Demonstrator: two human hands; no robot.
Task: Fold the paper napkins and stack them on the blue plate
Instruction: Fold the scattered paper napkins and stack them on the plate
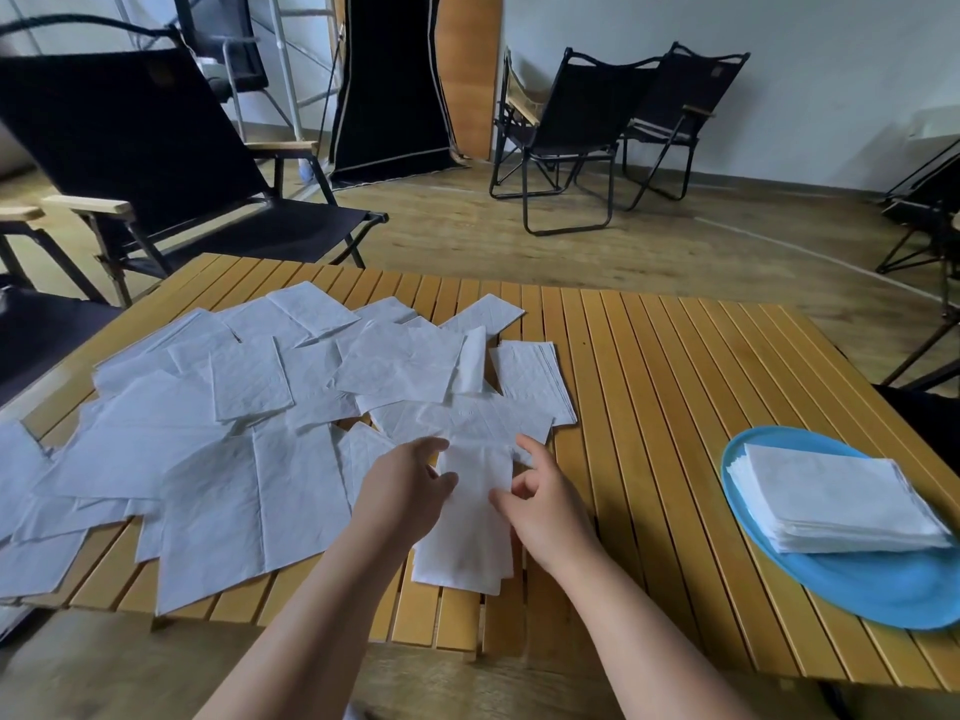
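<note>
Dozens of unfolded paper napkins lie overlapped across the left half of the slatted wooden table, w/ a few more near frame centre. One napkin sits at lower centre between both hands, narrow and long, so prob. already folded once.

Left hand: fingers curled, thumb and fingertips pinching the napkin's left edge near its top. Right hand: thumb and a curled finger seem to nip the right edge, other fingers raised and loose; exact contact hard to read from this angle. So both hands grip the same napkin, approx. mid-fold.

Blue plate is at the lower right of the frame, well apart from the loose pile, carrying a neat stack of folded napkins that sits toward the plate's far side.

What could go wrong, as I judge it:
- Napkin in hand lies on other sheets; a pinch could catch two layers and drag a neighbour along.
- Thin paper, so an uneven pull from the two hands may skew the crease or tear an edge.
- Near end of this napkin is close to the table edge; it could slip off.
- Stack is off-centre on the plate; a careless drop may shove it askew or topple the upper sheets.
</note>
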